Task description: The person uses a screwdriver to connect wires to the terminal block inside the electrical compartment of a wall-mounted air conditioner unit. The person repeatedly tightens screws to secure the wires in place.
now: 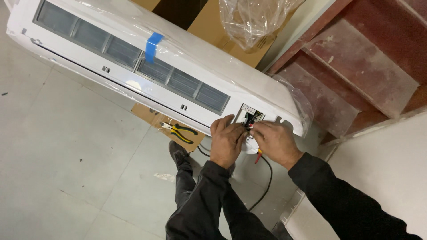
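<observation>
Pinching wires [250, 126]: left hand [227, 142], right hand [275, 141].

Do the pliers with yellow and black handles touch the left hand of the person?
Apart. In the head view, the pliers lie on a piece of cardboard on the floor, with a plain gap to the left hand.

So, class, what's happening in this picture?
A person leans over a white air-conditioner unit. Both hands, left hand and right hand, work at the wires in its open terminal compartment at one end. Yellow-handled pliers lie on cardboard beneath, and a black cable trails across the floor.
</observation>
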